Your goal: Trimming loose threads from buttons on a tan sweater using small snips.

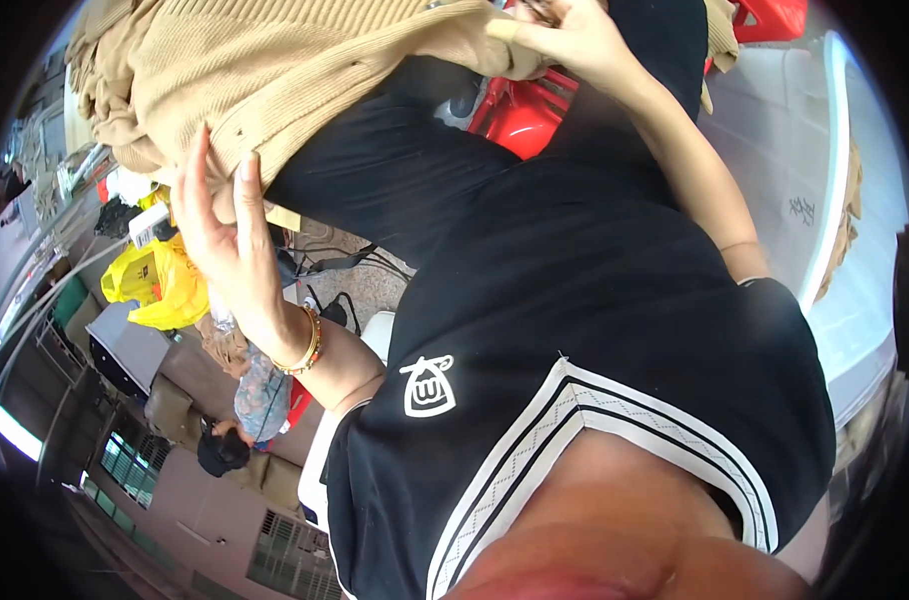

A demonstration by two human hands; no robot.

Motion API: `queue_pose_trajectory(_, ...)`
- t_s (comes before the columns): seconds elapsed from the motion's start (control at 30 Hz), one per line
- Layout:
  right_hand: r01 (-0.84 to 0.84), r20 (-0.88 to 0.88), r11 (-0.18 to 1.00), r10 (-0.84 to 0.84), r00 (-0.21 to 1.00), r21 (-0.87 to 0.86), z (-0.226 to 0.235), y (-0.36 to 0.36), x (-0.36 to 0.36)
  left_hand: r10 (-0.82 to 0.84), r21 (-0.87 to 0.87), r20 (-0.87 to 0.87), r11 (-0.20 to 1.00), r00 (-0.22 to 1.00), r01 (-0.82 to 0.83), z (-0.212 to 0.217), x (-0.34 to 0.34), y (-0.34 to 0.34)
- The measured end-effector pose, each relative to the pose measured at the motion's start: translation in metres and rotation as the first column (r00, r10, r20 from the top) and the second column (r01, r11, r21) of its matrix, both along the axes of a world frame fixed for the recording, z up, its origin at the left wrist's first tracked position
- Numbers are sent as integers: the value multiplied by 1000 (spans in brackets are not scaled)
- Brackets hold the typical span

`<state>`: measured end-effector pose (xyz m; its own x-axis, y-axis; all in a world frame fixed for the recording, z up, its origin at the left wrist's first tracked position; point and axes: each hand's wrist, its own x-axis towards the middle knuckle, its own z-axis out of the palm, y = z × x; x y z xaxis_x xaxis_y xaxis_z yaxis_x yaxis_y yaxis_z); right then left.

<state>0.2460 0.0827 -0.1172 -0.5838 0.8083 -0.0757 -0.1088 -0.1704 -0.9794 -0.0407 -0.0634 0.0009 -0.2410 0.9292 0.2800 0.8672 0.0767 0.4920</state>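
A tan ribbed knit garment (275, 70) lies spread across my lap and runs off the top edge. Small dark spots, perhaps buttonholes, show along its front band. My left hand (225, 220), with a beaded bracelet at the wrist, rests against the lower left part of the knit, fingers stretched and apart. At the top, my right hand (580, 45) is closed on the far right end of the band, thumb pressed on the cloth. Something small and dark shows by its fingers, cut by the frame edge; I cannot make out what it is.
More tan knit is bunched at upper left. A yellow plastic bag (160, 285) hangs or lies to the left. Red plastic seats (530, 115) show beyond my legs. On the right stands a large whitish bin (775, 150). Another person (260, 400) sits farther off at left.
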Motion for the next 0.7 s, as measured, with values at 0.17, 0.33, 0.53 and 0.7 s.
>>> queue_pose_trajectory(0.17, 12, 60, 953, -32, 998, 303, -24, 12, -13, 45, 37, 19, 998, 999, -45, -2, -2, -2)
queue_pose_trajectory(0.33, 118, 31, 855, -155, 987, 504, -5, 13, -17, -51, 222, 406, 974, 912, -44, -4, -22, -16)
queue_pose_trajectory(0.53, 152, -47, 325, -308, 950, 933, 65, 9, -24, 180, 514, -143, 854, 973, -82, 2, -41, -28)
queue_pose_trajectory(0.7, 39, 27, 313, -204, 979, 949, 30, 11, -23, 162, 156, -354, 981, 921, -112, -29, -47, -38)
